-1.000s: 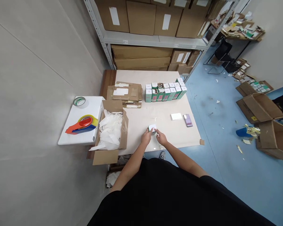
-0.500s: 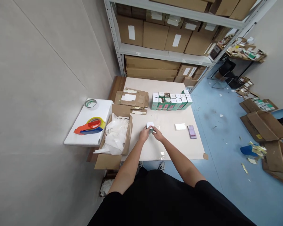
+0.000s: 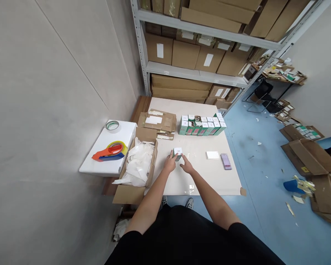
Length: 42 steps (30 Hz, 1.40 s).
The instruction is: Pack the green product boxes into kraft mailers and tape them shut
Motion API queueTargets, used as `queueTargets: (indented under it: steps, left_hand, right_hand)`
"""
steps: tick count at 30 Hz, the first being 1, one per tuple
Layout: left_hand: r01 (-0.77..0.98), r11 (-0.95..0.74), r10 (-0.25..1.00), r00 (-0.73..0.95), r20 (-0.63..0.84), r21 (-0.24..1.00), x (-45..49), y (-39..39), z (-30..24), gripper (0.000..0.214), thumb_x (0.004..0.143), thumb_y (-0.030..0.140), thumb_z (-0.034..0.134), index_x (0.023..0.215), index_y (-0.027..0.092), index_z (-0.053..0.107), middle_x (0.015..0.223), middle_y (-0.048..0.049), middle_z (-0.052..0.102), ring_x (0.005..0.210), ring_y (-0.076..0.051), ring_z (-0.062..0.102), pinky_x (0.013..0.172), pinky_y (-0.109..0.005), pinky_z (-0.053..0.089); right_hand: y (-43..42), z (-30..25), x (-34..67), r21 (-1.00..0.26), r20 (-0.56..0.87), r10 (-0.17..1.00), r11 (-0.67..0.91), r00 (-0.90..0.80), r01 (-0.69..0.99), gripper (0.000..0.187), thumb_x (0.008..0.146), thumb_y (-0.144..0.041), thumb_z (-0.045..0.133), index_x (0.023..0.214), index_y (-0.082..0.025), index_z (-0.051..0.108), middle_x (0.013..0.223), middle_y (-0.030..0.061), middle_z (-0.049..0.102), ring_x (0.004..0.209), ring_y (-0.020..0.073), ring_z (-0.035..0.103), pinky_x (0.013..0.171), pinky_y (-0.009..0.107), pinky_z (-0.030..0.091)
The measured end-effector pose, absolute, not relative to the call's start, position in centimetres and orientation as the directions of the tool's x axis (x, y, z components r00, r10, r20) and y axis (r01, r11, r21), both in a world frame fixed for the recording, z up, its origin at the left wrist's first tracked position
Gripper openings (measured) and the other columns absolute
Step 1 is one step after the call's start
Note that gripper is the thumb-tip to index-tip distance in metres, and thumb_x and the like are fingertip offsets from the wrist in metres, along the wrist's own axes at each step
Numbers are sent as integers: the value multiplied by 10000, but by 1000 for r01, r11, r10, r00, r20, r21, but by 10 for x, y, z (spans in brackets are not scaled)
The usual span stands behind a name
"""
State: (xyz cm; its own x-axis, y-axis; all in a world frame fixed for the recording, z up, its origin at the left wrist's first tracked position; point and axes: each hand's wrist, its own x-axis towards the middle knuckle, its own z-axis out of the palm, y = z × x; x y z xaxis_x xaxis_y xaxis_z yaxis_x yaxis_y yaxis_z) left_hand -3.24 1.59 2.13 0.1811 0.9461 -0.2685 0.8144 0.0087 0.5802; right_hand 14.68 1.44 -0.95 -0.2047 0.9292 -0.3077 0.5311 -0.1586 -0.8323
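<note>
- On the pale table, just ahead of both hands, a small green box with a white top stands upright.
- Left hand reaches forward, fingers touching the box's side; I cannot tell if it grips.
- Right hand lies open just beside the box.

Green box against left hand

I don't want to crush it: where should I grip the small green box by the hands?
Pinch the small green box by its two flat green side walls, from above on the near side. It stands upright on the table, white top up; the left hand rests against its left side.
</note>
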Motion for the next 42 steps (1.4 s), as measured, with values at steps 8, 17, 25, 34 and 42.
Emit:
queueTargets:
  steps: [8, 17, 25, 34, 42]
  left_hand:
    - [565, -72, 992, -45, 118, 822, -63, -8, 67, 792, 912, 118, 516, 1650, 249, 260, 1644, -114, 397, 1514, -276, 377, 1191, -478, 405]
    - [516, -101, 835, -421, 354, 851, -156, -44, 130, 564, 941, 116, 426, 1482, 233, 540, 1406, -103, 635, 1306, -226, 586, 1089, -410, 506]
    - [595, 65, 655, -631, 415, 801, -242, -137, 159, 497, 954, 136, 458, 1427, 224, 584, 1348, -122, 647, 1158, -224, 660, 1028, -390, 540]
    - [572, 194, 501, -756, 421, 797, -268, -196, 163, 425, 958, 170, 481, 1346, 230, 645, 1236, -117, 691, 988, -201, 705, 818, -321, 596]
    - [546, 185, 311, -822, 478, 817, -262, -182, 177, 370, 948, 188, 490, 1259, 194, 691, 1169, -133, 709, 962, -200, 707, 737, -286, 582]
  right_hand:
    - [8, 28, 127, -976, -191, 981, -192, 22, 97, 772, 762, -338, 703, 1505, -275, 503, 1529, 145, 535, 1263, 305, 625, 1069, 521, 505]
    - [23, 85, 0, -997, 34, 923, 57, -383, 48, 465, 858, -367, 649, 1311, -260, 637, 1342, 106, 681, 1234, 254, 639, 1035, 444, 530]
    - [22, 116, -163, -869, 204, 745, 437, -635, 233, 515, 865, -279, 664, 1373, -216, 603, 1392, 120, 652, 1263, 264, 613, 1048, 426, 506]
    - [10, 141, -246, -331, -44, 723, 640, -689, 693, 289, 881, -89, 585, 1161, -107, 658, 1143, 178, 728, 1122, 296, 638, 1046, 410, 379]
    - [19, 155, -196, -464, 225, 754, 640, -617, 613, 200, 912, -214, 620, 1109, -180, 603, 1113, 137, 696, 1088, 293, 594, 986, 405, 387]
